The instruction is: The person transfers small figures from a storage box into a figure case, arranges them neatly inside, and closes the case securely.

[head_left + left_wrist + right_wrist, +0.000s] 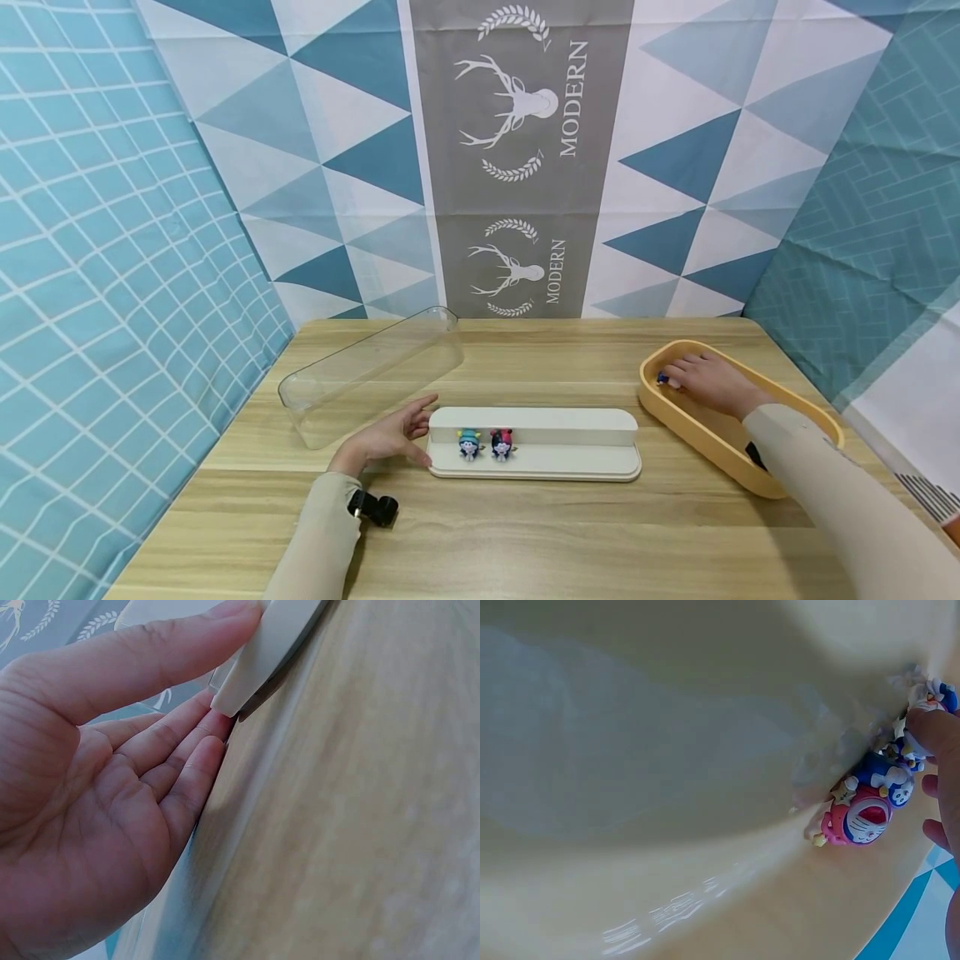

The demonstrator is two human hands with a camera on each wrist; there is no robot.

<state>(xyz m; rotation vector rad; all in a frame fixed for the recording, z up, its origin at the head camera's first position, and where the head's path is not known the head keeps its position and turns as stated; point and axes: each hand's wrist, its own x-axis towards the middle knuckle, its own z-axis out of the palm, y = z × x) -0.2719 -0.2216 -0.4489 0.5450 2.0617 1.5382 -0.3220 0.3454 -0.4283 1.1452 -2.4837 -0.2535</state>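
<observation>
My left hand (390, 433) is at the left end of a long white display stand (540, 462). In the left wrist view the thumb lies along the stand's edge, and the loosely straight fingers touch its end. Two small figurines stand on it: one with a teal-and-yellow hat (469, 445), one with a red-and-black hat (502, 445). My right hand (708, 383) reaches into a yellow-orange oval tray (712, 446). There it pinches a blue-and-white figurine (943, 694), partly covered by the thumb. Beside it lie a blue figurine (877, 771) and a pink one (859, 817), against the tray's wall.
A clear plastic cover (375, 375) lies at the back left of the wooden table (540, 542). Patterned cloth (517, 167) hangs behind the table and along both sides. The tray stands near the right edge of the table.
</observation>
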